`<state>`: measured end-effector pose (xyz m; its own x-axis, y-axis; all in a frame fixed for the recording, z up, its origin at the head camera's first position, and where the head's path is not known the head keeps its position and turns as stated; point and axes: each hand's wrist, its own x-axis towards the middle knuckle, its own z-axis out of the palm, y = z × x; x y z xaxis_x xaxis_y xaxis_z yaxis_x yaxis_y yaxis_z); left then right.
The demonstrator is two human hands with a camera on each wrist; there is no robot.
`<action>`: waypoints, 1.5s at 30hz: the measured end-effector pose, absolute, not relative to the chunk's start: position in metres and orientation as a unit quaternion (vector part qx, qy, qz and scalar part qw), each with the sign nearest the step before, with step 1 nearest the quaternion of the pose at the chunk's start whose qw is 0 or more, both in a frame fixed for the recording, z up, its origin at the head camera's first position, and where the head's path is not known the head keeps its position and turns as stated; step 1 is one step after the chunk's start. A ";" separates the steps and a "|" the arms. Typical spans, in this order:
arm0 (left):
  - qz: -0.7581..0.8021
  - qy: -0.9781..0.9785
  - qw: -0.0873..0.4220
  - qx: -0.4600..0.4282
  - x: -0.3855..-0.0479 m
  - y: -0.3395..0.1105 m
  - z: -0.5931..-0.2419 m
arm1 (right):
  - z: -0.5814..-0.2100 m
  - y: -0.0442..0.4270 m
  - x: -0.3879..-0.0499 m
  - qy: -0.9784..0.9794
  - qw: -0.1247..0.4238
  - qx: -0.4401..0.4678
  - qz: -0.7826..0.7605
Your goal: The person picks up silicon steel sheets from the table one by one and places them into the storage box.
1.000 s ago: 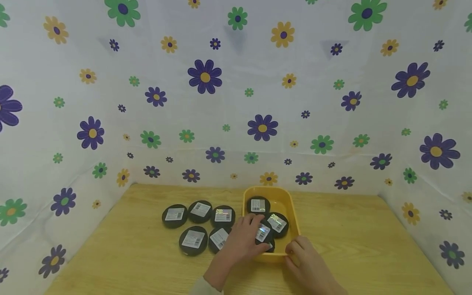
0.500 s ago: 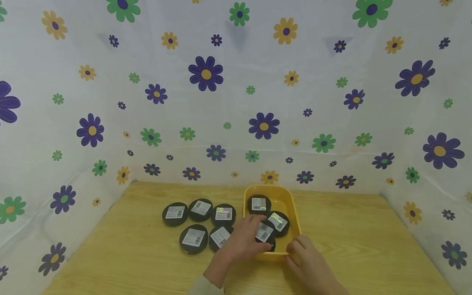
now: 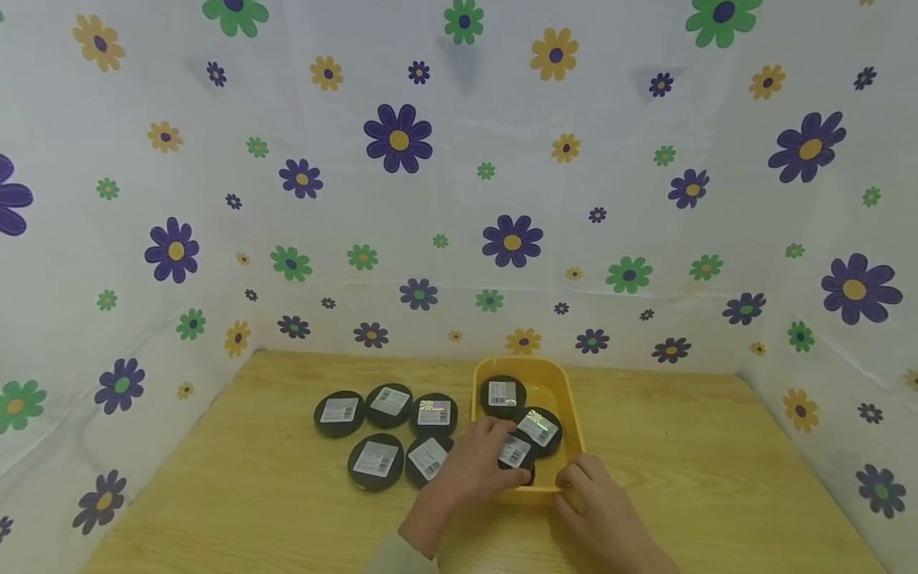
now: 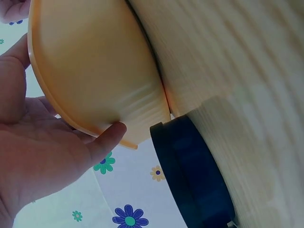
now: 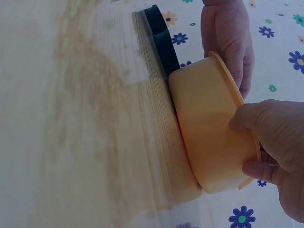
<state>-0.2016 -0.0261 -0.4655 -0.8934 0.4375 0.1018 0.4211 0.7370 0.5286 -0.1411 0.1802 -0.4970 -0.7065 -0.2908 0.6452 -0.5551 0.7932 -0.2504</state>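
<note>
Tabletop point(image 3: 681, 446): right hand point(image 3: 598, 501) pinches the tub point(image 3: 552, 391); inside, left hand point(image 3: 472, 462) seemingly grips a disc point(image 3: 515, 452); placing, I judge, calling for release.

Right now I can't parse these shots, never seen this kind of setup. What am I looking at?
No machine here: a person's two bare hands, seen by three cameras. The widest picture comes from one worn on the head, looking forward and down. The other two come from one on each wrist, so the wooden table looks tipped sideways.

On the table, five round black discs lie left of a yellow tray; at least three more are inside it. Flower-print cloth hangs behind.

The left hand reaches over the tray's left side and appears to hold a black disc inside, between thumb and fingers. The right hand grips the tray at its near right corner.
</note>
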 end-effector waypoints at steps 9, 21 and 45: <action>0.251 0.946 0.001 0.204 -0.203 -0.020 -0.467 | -0.500 0.180 -0.143 -0.901 0.289 0.236 0.220; 0.217 0.958 -0.012 0.187 -0.202 -0.014 -0.467 | -0.500 0.180 -0.143 -0.905 0.284 0.233 0.215; 0.136 0.974 0.015 0.179 -0.204 -0.008 -0.458 | -0.500 0.182 -0.141 -0.908 0.285 0.227 0.206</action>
<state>-0.2041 -0.0078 -0.4582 -0.9356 0.3525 0.0192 0.3442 0.8991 0.2704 -0.1406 0.1816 -0.5000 -0.7339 -0.2951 0.6118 -0.5305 0.8116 -0.2449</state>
